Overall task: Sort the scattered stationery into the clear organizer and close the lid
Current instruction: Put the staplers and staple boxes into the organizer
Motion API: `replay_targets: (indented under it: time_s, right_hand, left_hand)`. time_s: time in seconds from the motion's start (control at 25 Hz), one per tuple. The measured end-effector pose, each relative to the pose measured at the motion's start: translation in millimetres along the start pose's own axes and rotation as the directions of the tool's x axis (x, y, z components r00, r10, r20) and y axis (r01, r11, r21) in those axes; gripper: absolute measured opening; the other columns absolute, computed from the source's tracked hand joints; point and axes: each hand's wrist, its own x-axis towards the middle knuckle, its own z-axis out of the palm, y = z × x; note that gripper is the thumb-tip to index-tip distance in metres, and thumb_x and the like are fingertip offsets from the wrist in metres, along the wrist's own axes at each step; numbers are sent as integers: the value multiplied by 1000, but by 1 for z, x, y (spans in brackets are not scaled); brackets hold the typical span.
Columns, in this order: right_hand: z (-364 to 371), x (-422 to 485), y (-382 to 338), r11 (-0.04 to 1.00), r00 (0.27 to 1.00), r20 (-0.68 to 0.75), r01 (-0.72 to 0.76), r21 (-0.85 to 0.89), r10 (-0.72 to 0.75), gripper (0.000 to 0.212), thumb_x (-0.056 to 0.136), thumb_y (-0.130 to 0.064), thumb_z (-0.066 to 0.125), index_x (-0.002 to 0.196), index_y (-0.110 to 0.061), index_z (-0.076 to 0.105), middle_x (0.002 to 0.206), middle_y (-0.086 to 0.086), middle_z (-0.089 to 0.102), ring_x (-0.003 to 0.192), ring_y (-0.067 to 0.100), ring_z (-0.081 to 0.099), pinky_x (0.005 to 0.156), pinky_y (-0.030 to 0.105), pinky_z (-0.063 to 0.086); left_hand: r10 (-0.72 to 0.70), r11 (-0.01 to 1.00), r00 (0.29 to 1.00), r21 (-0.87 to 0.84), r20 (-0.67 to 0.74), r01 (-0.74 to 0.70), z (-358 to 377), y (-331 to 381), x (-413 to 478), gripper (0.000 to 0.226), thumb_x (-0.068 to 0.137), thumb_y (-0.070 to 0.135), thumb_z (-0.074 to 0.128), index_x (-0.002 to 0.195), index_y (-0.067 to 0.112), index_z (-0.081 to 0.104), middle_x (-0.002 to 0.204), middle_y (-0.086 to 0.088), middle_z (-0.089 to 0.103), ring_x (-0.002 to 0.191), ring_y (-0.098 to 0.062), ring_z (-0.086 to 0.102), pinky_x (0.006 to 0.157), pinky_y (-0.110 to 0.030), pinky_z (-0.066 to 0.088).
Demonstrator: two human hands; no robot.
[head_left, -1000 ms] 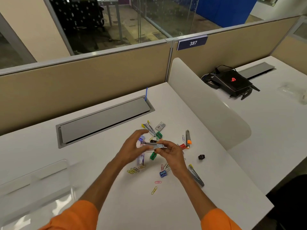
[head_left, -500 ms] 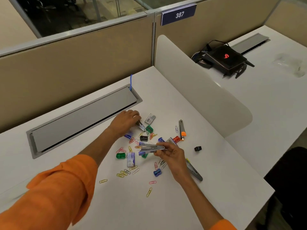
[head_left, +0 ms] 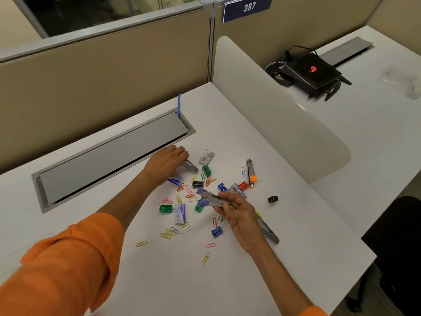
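Stationery lies scattered on the white desk (head_left: 227,281): coloured paper clips (head_left: 206,258), green (head_left: 165,209) and blue sharpeners (head_left: 216,231), staple boxes (head_left: 206,156), and an orange-tipped stapler (head_left: 251,172). My right hand (head_left: 239,215) holds a grey stapler with purple ends (head_left: 208,197) just above the pile. My left hand (head_left: 167,164) reaches to the pile's far side, its fingers curled over one end of another grey stapler (head_left: 191,166) lying on the desk. The clear organizer is out of view.
A grey cable tray lid (head_left: 109,156) is set into the desk behind the pile. A white rounded divider (head_left: 273,115) stands to the right, and beyond it a black laptop (head_left: 312,70). A small black clip (head_left: 272,199) and another grey stapler (head_left: 268,231) lie at the right.
My left hand let go of the purple-ended stapler and reached forward to the far grey stapler. The camera tilted down and the view drew closer; the right hand kept its hold.
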Motion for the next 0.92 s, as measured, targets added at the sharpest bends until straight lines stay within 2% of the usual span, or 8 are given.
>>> replay_targets:
  time_s: [0.16,0.28,0.4,0.52,0.6,0.76,0.92]
  right_hand:
    - [4,-11,1,999,997,58,-45,-10,46,29,94,3,48,120,2,61,116,19,67,109,31,65,95,34,52]
    - [12,-21,-1,998,998,49,-33,-45,35,32,86,-4,61,118,0,64,114,18,69,106,30,67,93,32,54]
    - [25,-34,-5,998,998,63,-10,-61,14,35,80,-7,66,114,-1,66,110,15,71,104,28,67,87,28,56]
    - [39,-53,-7,998,988,144,-58,-8,59,35,80,-7,64,114,-1,65,112,13,70,101,21,67,79,20,54]
    - [48,-64,-5,994,971,212,-113,-9,112,36,81,-7,62,116,-1,64,114,12,70,97,17,67,83,20,55]
    - [75,-88,8,978,934,293,-181,-100,203,26,87,-3,57,111,-3,66,111,13,71,91,15,67,87,21,54]
    - [113,-113,30,959,873,412,-184,-216,261,29,84,-10,59,111,-2,66,109,14,71,93,18,66,84,21,54]
  left_hand:
    - [-97,982,987,-171,-129,75,-12,8,-32,39,79,12,75,113,17,58,115,-8,62,99,-25,59,84,-35,52]
    - [-186,939,967,-322,-174,122,-24,22,-61,29,88,8,63,115,16,57,119,-8,60,101,-24,58,84,-31,49]
    - [-289,895,935,-404,-207,188,-34,36,-98,25,91,14,61,115,19,56,118,-4,59,94,-19,58,77,-24,48]
    - [-395,854,894,-445,-213,271,-42,47,-149,27,88,17,65,114,17,57,117,-2,58,86,-16,58,70,-17,45]
    - [-445,833,866,-460,-229,307,-46,50,-188,24,89,17,63,113,16,57,116,0,57,81,-14,58,66,-16,46]
    - [-572,782,786,-447,-236,434,-48,49,-274,17,94,21,55,111,20,53,117,10,50,80,-11,56,60,-30,53]
    - [-690,701,692,-432,-210,568,-38,45,-355,15,95,21,55,109,22,52,111,12,49,78,-10,54,58,-30,51]
